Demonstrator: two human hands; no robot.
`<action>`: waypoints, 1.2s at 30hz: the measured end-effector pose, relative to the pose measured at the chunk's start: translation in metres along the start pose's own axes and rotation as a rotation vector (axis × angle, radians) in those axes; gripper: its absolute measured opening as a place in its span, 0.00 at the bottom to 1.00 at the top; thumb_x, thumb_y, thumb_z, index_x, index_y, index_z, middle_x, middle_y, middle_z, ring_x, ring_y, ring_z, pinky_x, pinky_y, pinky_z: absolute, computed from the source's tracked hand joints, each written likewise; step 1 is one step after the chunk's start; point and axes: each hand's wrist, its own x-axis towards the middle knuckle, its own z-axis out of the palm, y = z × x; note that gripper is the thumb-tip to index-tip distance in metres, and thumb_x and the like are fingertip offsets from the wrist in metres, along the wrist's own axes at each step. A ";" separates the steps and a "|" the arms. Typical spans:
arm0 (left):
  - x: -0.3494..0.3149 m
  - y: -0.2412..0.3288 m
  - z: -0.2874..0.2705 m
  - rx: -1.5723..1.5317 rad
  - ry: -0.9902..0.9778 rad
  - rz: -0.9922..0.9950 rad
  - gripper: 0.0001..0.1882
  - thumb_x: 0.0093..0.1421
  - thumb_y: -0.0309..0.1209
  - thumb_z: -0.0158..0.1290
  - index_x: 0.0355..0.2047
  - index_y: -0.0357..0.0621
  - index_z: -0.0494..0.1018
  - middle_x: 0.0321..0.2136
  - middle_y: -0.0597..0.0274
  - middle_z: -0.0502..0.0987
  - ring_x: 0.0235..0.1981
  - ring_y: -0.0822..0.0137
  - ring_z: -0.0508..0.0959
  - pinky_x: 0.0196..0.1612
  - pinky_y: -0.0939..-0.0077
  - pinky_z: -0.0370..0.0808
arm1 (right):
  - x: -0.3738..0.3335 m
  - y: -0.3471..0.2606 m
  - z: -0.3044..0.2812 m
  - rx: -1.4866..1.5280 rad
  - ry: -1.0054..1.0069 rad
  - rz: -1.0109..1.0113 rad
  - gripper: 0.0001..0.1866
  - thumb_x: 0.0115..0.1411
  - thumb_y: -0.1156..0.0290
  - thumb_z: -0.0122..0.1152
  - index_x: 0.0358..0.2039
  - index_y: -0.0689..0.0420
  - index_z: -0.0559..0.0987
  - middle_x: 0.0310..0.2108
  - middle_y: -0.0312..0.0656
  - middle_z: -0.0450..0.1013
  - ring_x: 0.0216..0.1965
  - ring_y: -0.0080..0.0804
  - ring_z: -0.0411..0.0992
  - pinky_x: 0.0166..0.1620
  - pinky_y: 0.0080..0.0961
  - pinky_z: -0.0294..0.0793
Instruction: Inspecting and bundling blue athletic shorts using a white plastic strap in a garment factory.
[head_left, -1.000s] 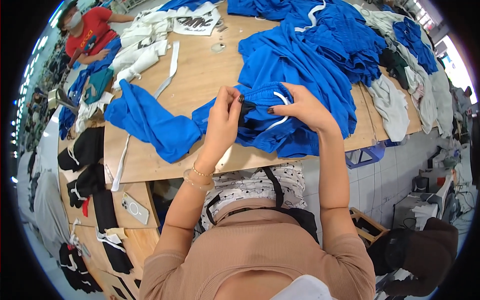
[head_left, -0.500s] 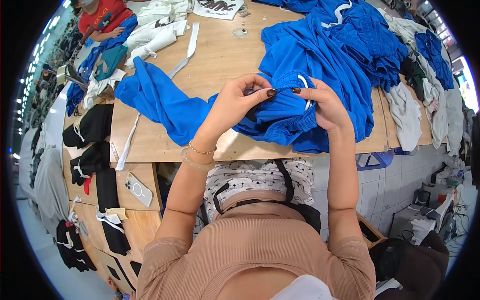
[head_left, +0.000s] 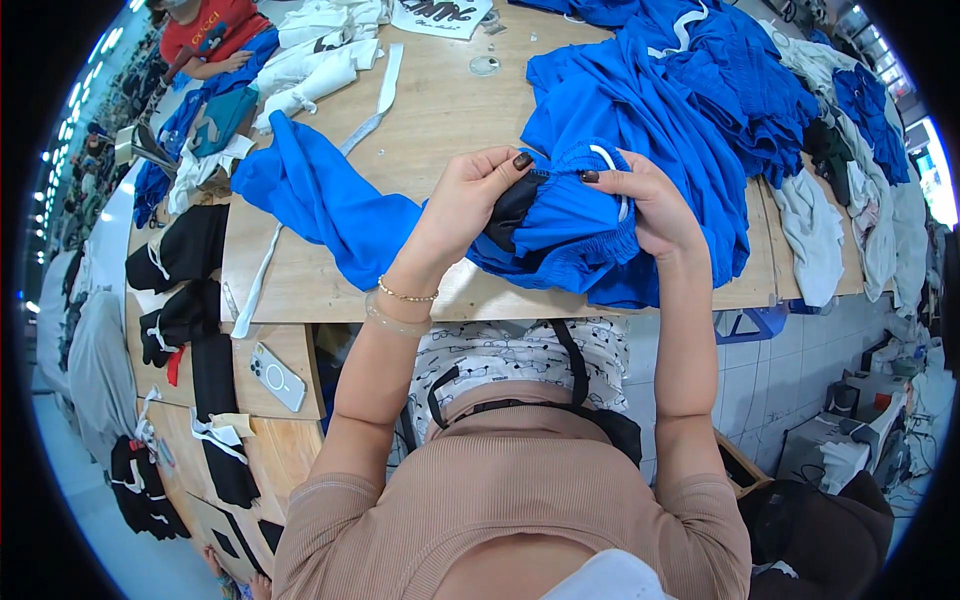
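Both hands grip the gathered elastic waistband of blue drawstring pants (head_left: 575, 215) above the near edge of the table. My left hand (head_left: 465, 205) pinches the band between thumb and fingers on the left. Beside its fingers a black patch of fabric (head_left: 514, 212) shows inside the waist. On the right, the thumb of my right hand (head_left: 655, 205) presses the band while the fingers are partly behind the cloth. A white drawstring (head_left: 603, 155) loops out of the band next to this hand. One blue leg-like length (head_left: 320, 205) stretches left across the table.
More blue garments (head_left: 640, 110) are heaped beyond my right hand. White cloth pieces (head_left: 320, 75) and a white strip (head_left: 380, 100) lie far left. Black bundles (head_left: 180, 250) and a phone (head_left: 277, 376) rest at the left. A co-worker in red (head_left: 215, 35) sits far left.
My left hand has shifted slightly left and tipped the waistband edge open, so the black patch shows more. My right hand stays nearly in place on the band.
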 end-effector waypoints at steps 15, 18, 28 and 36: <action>-0.013 0.007 0.007 0.492 0.002 0.135 0.07 0.61 0.26 0.52 0.36 0.34 0.73 0.27 0.71 0.73 0.30 0.83 0.70 0.35 0.90 0.67 | -0.004 -0.012 0.000 -0.153 0.104 -0.095 0.10 0.50 0.74 0.62 0.34 0.63 0.76 0.32 0.40 0.76 0.30 0.21 0.74 0.36 0.17 0.74; -0.012 0.010 0.010 0.360 0.126 0.158 0.08 0.61 0.27 0.51 0.34 0.32 0.74 0.28 0.69 0.76 0.30 0.83 0.71 0.33 0.90 0.68 | -0.004 -0.014 0.001 -0.180 0.162 -0.064 0.11 0.49 0.73 0.63 0.33 0.63 0.77 0.31 0.39 0.76 0.28 0.20 0.73 0.35 0.17 0.74; -0.022 0.009 0.007 0.390 -0.082 0.072 0.10 0.63 0.31 0.48 0.28 0.36 0.71 0.27 0.72 0.69 0.30 0.81 0.65 0.33 0.88 0.63 | -0.006 -0.012 -0.001 -0.128 0.122 -0.067 0.09 0.49 0.74 0.62 0.32 0.62 0.77 0.31 0.40 0.77 0.29 0.21 0.74 0.35 0.17 0.74; 0.008 0.001 -0.001 0.248 -0.105 0.406 0.08 0.61 0.30 0.51 0.34 0.38 0.72 0.42 0.61 0.73 0.41 0.73 0.71 0.44 0.82 0.67 | -0.012 -0.014 -0.005 -0.206 0.018 -0.056 0.10 0.46 0.78 0.62 0.32 0.63 0.78 0.30 0.39 0.77 0.29 0.20 0.73 0.36 0.16 0.73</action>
